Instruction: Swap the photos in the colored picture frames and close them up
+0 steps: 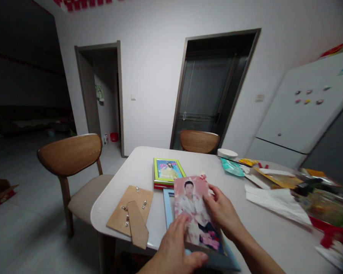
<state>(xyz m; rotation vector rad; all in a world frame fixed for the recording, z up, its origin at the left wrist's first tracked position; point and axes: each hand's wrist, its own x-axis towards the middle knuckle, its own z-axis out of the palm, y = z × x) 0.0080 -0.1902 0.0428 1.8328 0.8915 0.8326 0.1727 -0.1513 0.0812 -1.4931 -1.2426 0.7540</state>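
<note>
Blue frame (168, 207) mostly hidden under photo (188, 203); its near end partly covered by L hand (175, 243), whose wrist is cut off. Far-R-hand fingertips also hidden, behind photo. Stuff at far right of table (143, 156) blurred, hard to ID. Photo sits btwn hands, tilted above frame: R hand (221, 207) grasping its right edge, L fingers over near-left edge, thumb apart; can't tell if L grips. Brown backing board (116, 217) left of L hand.
</note>
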